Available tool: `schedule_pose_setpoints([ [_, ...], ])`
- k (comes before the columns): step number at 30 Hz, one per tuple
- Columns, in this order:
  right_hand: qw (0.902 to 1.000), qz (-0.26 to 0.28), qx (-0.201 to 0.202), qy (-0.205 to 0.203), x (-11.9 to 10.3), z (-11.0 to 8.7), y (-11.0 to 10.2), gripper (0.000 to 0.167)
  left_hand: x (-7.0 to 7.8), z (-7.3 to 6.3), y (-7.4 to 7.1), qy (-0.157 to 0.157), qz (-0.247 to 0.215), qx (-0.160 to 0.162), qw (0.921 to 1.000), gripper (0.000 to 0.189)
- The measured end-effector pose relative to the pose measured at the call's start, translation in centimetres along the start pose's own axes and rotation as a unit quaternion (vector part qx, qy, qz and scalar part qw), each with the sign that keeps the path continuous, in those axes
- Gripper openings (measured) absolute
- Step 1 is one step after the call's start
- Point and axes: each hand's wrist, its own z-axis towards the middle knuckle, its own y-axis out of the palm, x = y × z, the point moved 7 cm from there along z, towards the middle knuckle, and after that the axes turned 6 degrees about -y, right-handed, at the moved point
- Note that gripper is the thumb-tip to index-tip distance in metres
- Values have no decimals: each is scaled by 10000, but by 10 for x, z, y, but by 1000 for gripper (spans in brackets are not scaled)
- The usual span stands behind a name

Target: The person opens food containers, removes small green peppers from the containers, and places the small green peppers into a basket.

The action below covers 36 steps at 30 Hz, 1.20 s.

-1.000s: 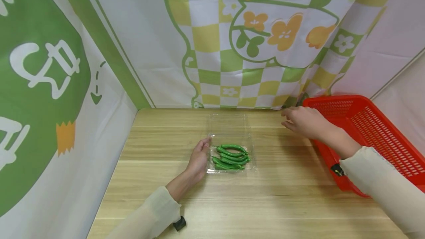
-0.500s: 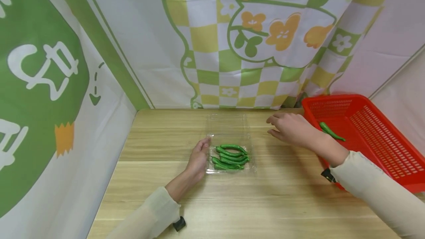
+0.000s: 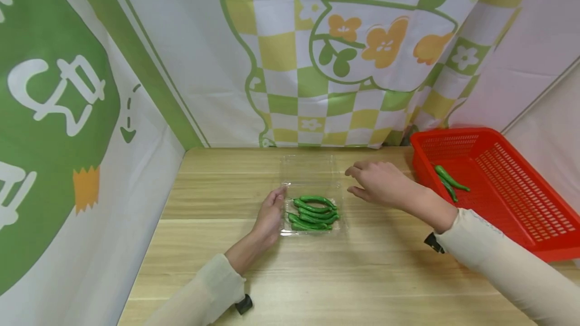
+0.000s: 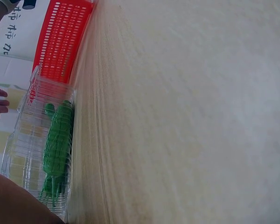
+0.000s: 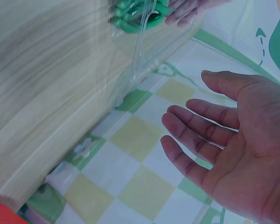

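Note:
Several green chili peppers [image 3: 312, 213] lie side by side in the lower half of a clear plastic clamshell box [image 3: 346, 225], whose lid [image 3: 308, 167] is folded back toward the wall. At the box's left edge, near the hinge, my left hand [image 3: 269, 218] holds the rim; its grip is partly hidden. My right hand [image 5: 252, 130] is in the air to the right of the lid, fingers spread and loosely bent, with nothing in it. In the left wrist view, the peppers [image 4: 58, 144] show through the box's clear side.
A red perforated plastic basket [image 3: 512, 215] stands at the table's right, with 2 green chili peppers [image 3: 450, 180] visible inside. The wooden table [image 3: 217, 185] ends at a wall covered by a printed checkered cloth [image 3: 312, 84].
My right hand has moved left from beside the basket's rim toward the box, uncovering the peppers inside the basket. My left hand and the box stay put.

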Motion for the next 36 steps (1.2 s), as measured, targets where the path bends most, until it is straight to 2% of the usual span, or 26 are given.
schedule_pose_setpoints([
  [9, 9994, 77, -240, -244, -18, 11, 13, 34, 0, -1, -4, -101, 91, 214, 9997, 47],
  [17, 9955, 460, -738, -378, -36, 20, 33, 34, 0, -1, -4, -98, 161, 151, 9997, 47],
  [24, 9915, 766, -808, -670, -49, 24, 46, 27, -1, 1, -3, -49, 169, 115, 9998, 47],
  [33, 9873, 1049, -1037, -585, -57, 32, 64, 29, -1, 1, -2, -48, 215, 157, 9996, 47],
  [36, 9857, 1136, -1085, -604, -60, 35, 70, 21, -1, 1, -2, -51, 138, 178, 9997, 47],
])
